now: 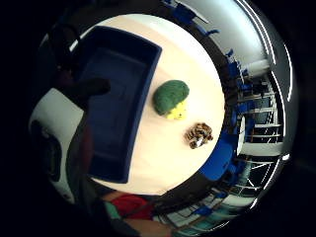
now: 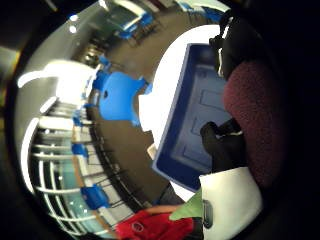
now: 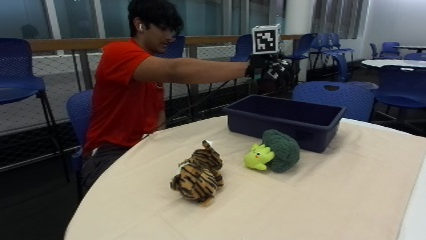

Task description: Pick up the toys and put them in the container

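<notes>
Two plush toys on cream tablecloth (image 3: 319,200), well apart from gloved right hand (image 3: 269,67). Hand held above dark blue rectangular plastic container (image 3: 286,120), fingers curled round dark maroon fuzzy toy (image 2: 252,120), probably plush. Green-and-yellow plush turtle (image 3: 274,150) just beside container; striped tiger plush (image 3: 198,175) nearer table edge.

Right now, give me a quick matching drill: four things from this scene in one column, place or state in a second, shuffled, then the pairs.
Things:
1. tiger toy
2. green turtle toy
3. blue bin
4. dark red plush

Places:
A. in the gloved right hand, held above the bin
B. on the table, right beside the bin's side
C. at the table's far side, nothing visible inside
D. on the table, nearest the outside camera

Pairs: 1-D, 2-B, 3-C, 4-A
</notes>
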The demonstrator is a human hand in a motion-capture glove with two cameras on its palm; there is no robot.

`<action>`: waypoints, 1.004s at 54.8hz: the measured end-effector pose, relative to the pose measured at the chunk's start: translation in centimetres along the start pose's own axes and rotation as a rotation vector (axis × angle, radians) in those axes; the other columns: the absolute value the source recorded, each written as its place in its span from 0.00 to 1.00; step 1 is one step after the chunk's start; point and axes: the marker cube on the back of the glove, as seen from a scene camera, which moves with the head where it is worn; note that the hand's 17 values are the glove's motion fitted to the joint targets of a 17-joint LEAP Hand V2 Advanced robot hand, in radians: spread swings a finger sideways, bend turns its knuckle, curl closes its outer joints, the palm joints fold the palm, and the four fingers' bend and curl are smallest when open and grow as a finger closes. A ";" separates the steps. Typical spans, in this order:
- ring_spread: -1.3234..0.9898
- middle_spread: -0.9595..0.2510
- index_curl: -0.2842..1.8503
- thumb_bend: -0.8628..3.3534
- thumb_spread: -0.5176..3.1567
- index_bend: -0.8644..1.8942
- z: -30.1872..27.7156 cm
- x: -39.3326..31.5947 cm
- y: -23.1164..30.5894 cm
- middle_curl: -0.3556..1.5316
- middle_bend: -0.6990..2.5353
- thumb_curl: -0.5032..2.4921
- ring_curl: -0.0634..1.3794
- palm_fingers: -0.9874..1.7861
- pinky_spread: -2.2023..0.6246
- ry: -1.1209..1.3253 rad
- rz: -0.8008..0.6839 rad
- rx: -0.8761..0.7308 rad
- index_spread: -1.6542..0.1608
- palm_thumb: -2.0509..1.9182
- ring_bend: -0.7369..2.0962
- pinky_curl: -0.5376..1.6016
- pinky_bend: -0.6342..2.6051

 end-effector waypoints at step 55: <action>0.60 0.73 0.22 0.18 0.39 0.34 11.3 25.2 -0.3 0.33 0.25 0.25 0.23 0.26 0.83 -0.045 0.305 -0.143 0.73 0.49 0.32 0.42 0.56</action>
